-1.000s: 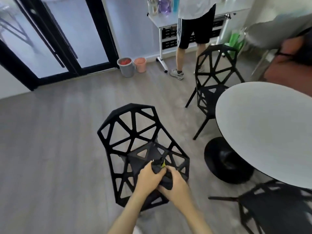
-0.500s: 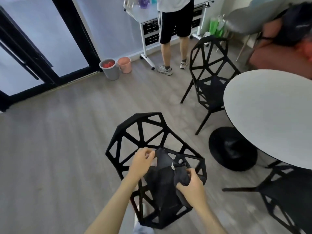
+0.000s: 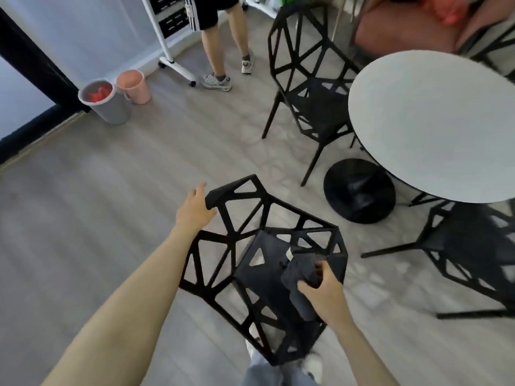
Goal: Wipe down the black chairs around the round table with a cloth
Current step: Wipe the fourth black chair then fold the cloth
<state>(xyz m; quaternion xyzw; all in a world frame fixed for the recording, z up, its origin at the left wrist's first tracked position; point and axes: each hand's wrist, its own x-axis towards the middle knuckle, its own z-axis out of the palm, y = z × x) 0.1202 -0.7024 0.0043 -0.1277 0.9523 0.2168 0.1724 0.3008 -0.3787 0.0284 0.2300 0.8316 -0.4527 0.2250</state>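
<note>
Right hand point(image 3: 324, 295), fingers curled round a crumpled dark grey cloth point(image 3: 302, 277), presses it onto the seat of the nearest black lattice-frame plastic chair point(image 3: 264, 263), which stands on the grey wood floor point(image 3: 97, 190) just apart from the round white tabletop point(image 3: 434, 121). Left hand point(image 3: 195, 208) rests on the chair's top back corner, fingers loosely spread, thumb hooked on the edge. Best approach, as I judge it: brace that corner firmly, flatten the cloth, and work along each strut so the open triangles don't snag it.
</note>
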